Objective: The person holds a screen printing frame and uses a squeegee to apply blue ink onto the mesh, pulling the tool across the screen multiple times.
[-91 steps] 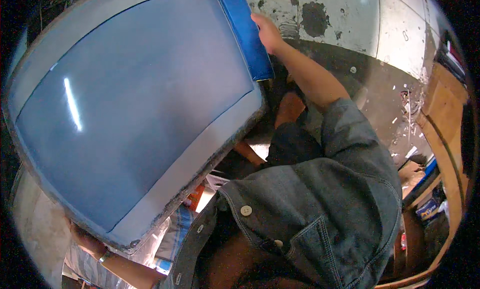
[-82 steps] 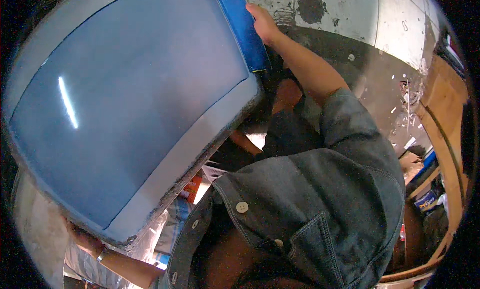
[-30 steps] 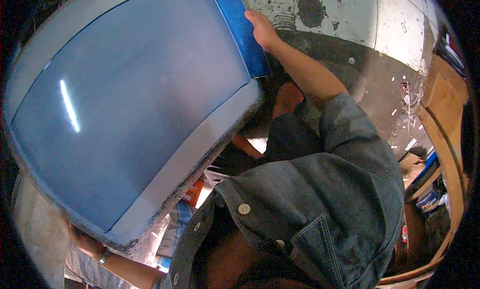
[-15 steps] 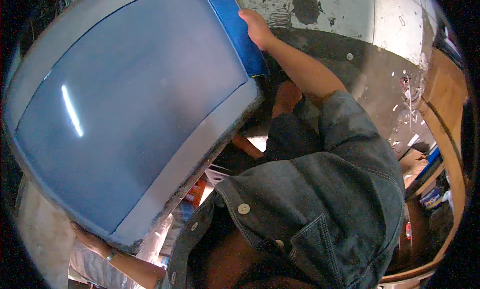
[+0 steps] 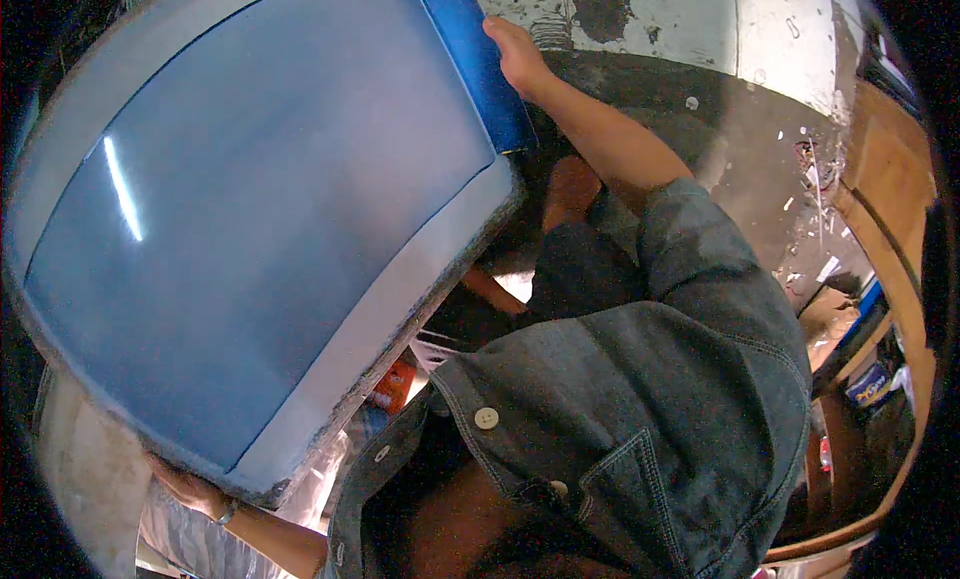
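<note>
A large rectangular framed panel (image 5: 290,209) tilts up in front of me, filling the left half of the head view. Its glossy blue-grey face has a pale grey border, rough dark edges and a bright blue strip (image 5: 468,54) along the right side. My right hand (image 5: 513,54) grips that blue-strip side, thumb over the edge, with the other fingers hidden behind it. At the lower left edge, my left hand (image 5: 190,487) is closed around the panel from below; its fingertips are mostly out of sight. A band circles my left wrist.
My bare foot (image 5: 573,191) is on the dark floor beyond the panel. Pale stained slabs (image 5: 660,24) lie at the back. Scraps litter the floor at right, beside a wooden curved-edged piece of furniture (image 5: 895,169) with packets on it. A red-orange packet (image 5: 393,384) shows beneath the panel.
The panel has tilted slightly, and the light streak reflected on its face has slid up and left. Both hands keep their hold at the same edges.
</note>
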A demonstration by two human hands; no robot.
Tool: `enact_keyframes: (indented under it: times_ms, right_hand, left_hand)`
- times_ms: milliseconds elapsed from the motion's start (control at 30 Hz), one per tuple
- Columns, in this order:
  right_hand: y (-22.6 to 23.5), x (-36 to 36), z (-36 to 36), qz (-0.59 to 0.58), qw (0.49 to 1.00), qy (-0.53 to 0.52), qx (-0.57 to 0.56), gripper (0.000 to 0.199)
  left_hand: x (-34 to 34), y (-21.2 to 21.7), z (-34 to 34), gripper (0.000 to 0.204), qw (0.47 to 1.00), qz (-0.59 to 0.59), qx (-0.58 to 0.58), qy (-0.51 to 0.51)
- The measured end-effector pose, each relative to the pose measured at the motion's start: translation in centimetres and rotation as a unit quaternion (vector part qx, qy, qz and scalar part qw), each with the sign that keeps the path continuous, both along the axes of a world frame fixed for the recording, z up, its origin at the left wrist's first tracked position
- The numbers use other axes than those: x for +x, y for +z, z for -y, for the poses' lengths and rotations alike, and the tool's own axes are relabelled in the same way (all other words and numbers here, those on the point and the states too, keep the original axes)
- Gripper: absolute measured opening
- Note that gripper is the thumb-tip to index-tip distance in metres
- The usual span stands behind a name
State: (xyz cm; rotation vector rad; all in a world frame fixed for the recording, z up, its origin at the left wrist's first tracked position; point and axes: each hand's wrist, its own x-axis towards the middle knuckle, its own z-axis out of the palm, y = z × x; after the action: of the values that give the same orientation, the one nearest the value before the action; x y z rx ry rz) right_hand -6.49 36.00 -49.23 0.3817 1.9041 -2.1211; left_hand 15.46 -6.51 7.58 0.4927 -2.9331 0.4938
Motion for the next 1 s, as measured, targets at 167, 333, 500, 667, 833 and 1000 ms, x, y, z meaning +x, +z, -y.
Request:
enact_keyframes:
  times_ms: [167, 333, 500, 667, 833, 1000]
  right_hand:
    - [-0.6, 0.5, -0.2, -0.029, 0.999, -0.013, 0.027, 0.044]
    - [0.0, 0.6, -0.3, -0.032, 0.999, -0.014, 0.032, 0.046]
    - [-1.3, 0.4, -0.9, -0.012, 1.000, 0.001, 0.020, 0.046]
    - [1.5, 0.6, -0.8, -0.028, 0.999, -0.010, 0.034, 0.045]
    - [2.9, 0.7, -0.8, -0.023, 0.999, -0.041, -0.003, 0.044]
    - [2.5, 0.5, -1.1, 0.024, 0.998, -0.030, -0.042, 0.046]
  left_hand:
    - [1.4, 0.1, 1.7, 0.050, 0.998, -0.027, 0.003, -0.055]
    - [2.3, 0.7, 3.8, 0.055, 0.990, 0.005, -0.001, -0.138]
    - [2.3, 0.8, 4.1, 0.054, 0.988, 0.020, -0.031, -0.150]
    - [1.9, -0.2, 2.6, 0.051, 0.988, -0.013, 0.005, -0.155]
    - [2.5, 0.3, 3.7, 0.048, 0.989, -0.011, -0.005, -0.150]
    - [1.8, -0.6, 1.9, 0.047, 0.997, -0.046, 0.021, -0.057]
